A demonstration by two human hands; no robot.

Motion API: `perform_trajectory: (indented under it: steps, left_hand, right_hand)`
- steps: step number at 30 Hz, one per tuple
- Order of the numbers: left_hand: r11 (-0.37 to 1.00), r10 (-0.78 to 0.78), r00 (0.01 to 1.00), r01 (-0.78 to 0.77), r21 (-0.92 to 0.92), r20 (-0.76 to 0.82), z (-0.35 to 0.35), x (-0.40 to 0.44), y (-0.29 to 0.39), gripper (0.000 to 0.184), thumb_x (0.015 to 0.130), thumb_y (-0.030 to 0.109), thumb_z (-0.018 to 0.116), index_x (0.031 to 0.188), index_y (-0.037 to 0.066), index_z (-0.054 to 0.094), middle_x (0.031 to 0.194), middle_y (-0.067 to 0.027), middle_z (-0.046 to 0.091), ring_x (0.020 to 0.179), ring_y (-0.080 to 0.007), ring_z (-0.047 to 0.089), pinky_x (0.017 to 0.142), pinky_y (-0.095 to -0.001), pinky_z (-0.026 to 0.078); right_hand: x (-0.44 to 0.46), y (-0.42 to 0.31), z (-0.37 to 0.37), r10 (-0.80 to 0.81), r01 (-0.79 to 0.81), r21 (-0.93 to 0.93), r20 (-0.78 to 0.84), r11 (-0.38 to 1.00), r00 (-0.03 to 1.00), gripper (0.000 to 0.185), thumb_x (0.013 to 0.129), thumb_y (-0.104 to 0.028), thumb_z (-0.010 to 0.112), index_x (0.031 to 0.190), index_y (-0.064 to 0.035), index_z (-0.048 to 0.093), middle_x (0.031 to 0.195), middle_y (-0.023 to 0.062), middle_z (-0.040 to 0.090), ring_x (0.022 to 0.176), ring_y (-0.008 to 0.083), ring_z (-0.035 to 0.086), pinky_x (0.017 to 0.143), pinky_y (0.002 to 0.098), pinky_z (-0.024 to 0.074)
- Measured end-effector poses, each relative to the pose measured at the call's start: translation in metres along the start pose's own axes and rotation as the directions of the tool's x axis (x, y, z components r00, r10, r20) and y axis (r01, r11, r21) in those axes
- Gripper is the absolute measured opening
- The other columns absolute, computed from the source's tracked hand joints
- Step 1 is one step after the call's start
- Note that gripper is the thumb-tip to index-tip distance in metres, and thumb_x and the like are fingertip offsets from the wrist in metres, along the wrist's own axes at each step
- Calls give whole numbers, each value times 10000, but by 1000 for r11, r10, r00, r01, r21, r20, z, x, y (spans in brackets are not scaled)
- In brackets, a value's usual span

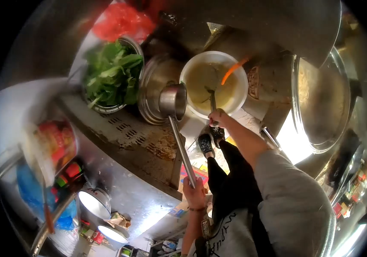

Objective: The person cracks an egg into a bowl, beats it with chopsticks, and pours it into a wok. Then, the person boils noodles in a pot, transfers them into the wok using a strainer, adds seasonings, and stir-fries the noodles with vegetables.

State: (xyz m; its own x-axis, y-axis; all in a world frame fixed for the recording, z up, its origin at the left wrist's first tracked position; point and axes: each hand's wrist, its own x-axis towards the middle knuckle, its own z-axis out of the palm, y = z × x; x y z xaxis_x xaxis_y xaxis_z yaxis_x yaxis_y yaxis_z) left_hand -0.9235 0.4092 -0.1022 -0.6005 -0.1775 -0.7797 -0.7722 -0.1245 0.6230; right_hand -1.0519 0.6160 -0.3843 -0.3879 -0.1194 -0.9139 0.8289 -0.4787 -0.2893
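My left hand (195, 195) is closed around the long handle of a metal ladle (182, 147). The ladle's deep cup is beside the rim of a white bucket (242, 92), in front of a round metal pot (149, 92). My right hand (220, 119) grips the handle of a utensil (212, 99) that dips into the cloudy yellowish liquid (200, 77) in the bucket. Its lower end is under the liquid, so its kind cannot be made out. An orange strip-like object (235, 70) slants across the bucket's far side.
Leafy greens (112, 73) fill a metal bowl to the left, near a red plastic bag (123, 21). A large round pan (320, 103) stands at right. The worn metal counter (136, 137) has a front edge close to my left hand. Enamel bowls (95, 203) are lower left.
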Motion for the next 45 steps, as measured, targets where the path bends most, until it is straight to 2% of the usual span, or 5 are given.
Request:
perform_trajectory:
  steps: [10,21,28,33,45]
  left_hand:
    - [999,-41,999,41,19,-26,-13,13,-3,110,884,59,572,920,79,470,595,19,460,394,-68,373,378,-256,351]
    - [994,-85,996,86,-71,11,-10,20,10,135,856,67,586,883,56,454,580,-2,442,397,-65,393,372,-244,377]
    - [998,-61,998,61,-19,-19,-11,23,14,139,856,53,585,881,58,448,582,0,440,392,-70,381,374,-242,367]
    - [993,-31,999,32,-113,10,-3,26,14,127,870,49,572,900,52,449,584,2,436,392,-70,380,373,-241,370]
    - [997,-75,997,76,0,-32,-8,24,16,126,868,64,587,897,66,464,570,9,433,391,-69,365,378,-255,364]
  right_hand:
    - [-76,43,-23,-162,-198,-505,-582,840,797,288,809,-73,479,1092,-108,439,625,131,515,510,247,548,384,386,439]
    - [-32,10,-108,-40,26,89,161,996,986,88,760,-100,613,783,-61,538,561,86,496,446,197,495,443,346,431]
    - [-79,21,-22,43,-278,-316,-587,907,808,277,829,-107,495,1100,-76,445,588,124,505,438,240,523,327,387,413]
    - [35,57,-8,-435,477,-348,196,807,879,130,799,-62,555,672,-45,539,522,82,470,455,230,519,405,365,438]
    - [-6,70,-65,80,-193,-201,-464,960,882,169,806,-31,521,941,-29,420,562,125,481,432,228,515,398,388,475]
